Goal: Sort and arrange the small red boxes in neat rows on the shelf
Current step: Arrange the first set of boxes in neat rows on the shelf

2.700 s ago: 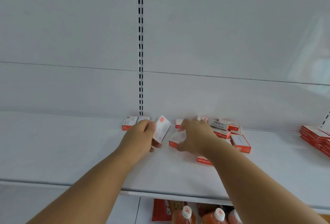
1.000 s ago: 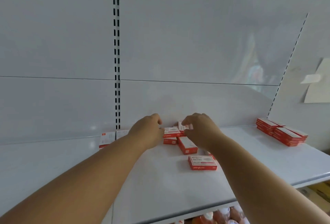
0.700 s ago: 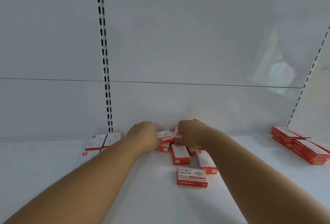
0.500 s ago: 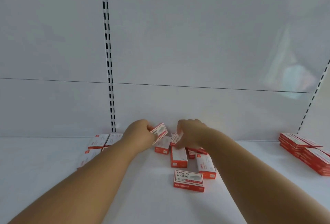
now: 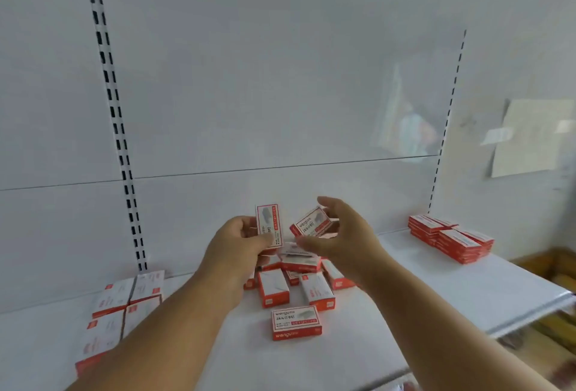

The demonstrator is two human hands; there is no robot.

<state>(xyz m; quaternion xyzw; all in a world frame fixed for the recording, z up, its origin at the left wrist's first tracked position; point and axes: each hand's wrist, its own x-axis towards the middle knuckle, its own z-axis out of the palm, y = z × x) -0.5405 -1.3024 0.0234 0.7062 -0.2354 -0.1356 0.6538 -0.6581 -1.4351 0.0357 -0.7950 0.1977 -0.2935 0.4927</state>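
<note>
Boxes [image 5: 296,284] lie jumbled on the shelf [image 5: 436,284] between two neat stacks [image 5: 452,239].

Small printed cardboard boxes [image 5: 296,322] lie on a smooth, matt white shelf [image 5: 436,291] with a faintly glossy back panel [image 5: 280,78]

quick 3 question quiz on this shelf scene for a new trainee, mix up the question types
1. True or false: each hand holds a small red box lifted off the shelf.
2. Multiple choice: where is the stacked pile of boxes? A) far right of the shelf B) on the floor C) in the left hand
3. Fill in: the box in the left hand stands ____, while the one in the right hand is tilted.

Key
1. True: the upright box and the tilted box are both above the loose boxes.
2. A
3. upright
</note>
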